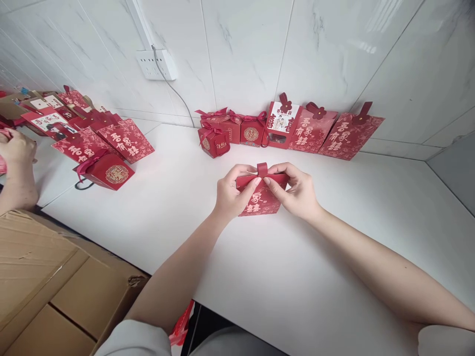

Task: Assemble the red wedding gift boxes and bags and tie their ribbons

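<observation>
A red gift box (264,205) with pale Chinese lettering stands upright on the white table in front of me. My left hand (234,192) pinches its top flap from the left, thumb in front and fingers behind. From the right, my right hand (296,190) grips the same flap in a like way, and the two thumb tips nearly meet. Between them a dark red strap loop (262,169) sticks up from the top edge. The box's back and most of my fingertips are hidden.
Along the tiled wall stand finished-looking red boxes, some with ribbons (248,116), some with flower straps (313,128). More red boxes (126,141) crowd the left. Another person's hand (17,148) is at far left. An open carton (40,232) sits lower left.
</observation>
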Demonstrator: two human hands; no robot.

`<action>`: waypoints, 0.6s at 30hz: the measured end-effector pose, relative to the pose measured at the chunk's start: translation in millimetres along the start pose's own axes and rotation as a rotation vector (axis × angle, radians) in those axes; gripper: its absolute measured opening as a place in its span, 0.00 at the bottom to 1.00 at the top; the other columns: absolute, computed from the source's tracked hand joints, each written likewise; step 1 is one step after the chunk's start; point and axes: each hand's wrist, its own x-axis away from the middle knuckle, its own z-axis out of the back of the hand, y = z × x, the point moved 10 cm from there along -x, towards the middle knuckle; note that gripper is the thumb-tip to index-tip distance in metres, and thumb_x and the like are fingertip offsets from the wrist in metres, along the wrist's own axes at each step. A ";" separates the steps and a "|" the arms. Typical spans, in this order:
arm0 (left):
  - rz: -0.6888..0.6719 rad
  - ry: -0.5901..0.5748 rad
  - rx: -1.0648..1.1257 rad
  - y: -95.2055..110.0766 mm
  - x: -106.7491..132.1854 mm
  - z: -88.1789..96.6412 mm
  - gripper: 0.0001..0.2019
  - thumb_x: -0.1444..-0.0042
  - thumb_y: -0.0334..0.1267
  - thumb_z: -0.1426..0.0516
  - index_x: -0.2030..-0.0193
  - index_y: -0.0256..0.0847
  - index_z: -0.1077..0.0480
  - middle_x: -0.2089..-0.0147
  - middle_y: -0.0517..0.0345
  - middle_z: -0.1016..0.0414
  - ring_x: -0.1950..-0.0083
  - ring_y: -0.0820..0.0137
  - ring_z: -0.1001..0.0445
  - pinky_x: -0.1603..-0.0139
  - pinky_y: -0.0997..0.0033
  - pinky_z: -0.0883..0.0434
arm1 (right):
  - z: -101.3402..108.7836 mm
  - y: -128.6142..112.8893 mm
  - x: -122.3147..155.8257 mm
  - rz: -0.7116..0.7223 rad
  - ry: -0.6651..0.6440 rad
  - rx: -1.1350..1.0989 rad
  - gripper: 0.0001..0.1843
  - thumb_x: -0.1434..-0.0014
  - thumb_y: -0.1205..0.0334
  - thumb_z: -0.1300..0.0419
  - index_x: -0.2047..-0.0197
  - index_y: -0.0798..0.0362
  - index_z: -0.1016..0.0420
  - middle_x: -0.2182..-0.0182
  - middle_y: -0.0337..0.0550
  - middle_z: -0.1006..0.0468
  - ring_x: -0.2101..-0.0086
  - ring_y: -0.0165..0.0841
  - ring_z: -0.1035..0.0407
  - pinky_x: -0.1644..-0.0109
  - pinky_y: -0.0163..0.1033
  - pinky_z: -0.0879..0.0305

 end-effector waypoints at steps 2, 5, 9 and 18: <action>0.030 0.011 0.030 -3.4 0.2 -0.6 0.14 0.46 0.42 0.36 0.55 0.43 0.29 0.58 0.55 0.21 0.58 0.68 0.22 0.55 0.70 0.27 | -0.3 3.3 -0.6 -0.019 0.001 -0.020 0.07 0.41 0.59 0.35 0.59 0.51 0.25 0.64 0.41 0.22 0.68 0.32 0.28 0.64 0.37 0.29; 0.116 0.023 0.111 -16.7 0.5 -2.1 0.15 0.48 0.44 0.35 0.57 0.43 0.29 0.60 0.56 0.22 0.61 0.70 0.23 0.59 0.72 0.27 | -0.3 8.5 -1.1 -0.060 0.006 -0.067 0.07 0.41 0.59 0.35 0.60 0.51 0.24 0.65 0.41 0.21 0.69 0.32 0.28 0.67 0.36 0.30; 0.191 -0.007 0.161 -29.0 0.2 -4.3 0.13 0.49 0.47 0.34 0.67 0.39 0.27 0.68 0.58 0.24 0.67 0.73 0.27 0.64 0.73 0.29 | 0.2 11.7 -0.9 -0.100 0.008 -0.093 0.08 0.41 0.58 0.34 0.60 0.51 0.24 0.65 0.42 0.21 0.68 0.33 0.28 0.68 0.36 0.30; 0.119 -0.008 0.062 -17.3 -2.8 3.2 0.09 0.50 0.42 0.34 0.70 0.39 0.26 0.71 0.59 0.23 0.70 0.73 0.27 0.68 0.74 0.30 | -9.8 5.0 -5.2 -0.127 -0.137 -0.131 0.10 0.40 0.54 0.35 0.58 0.51 0.24 0.63 0.42 0.22 0.66 0.33 0.29 0.64 0.37 0.31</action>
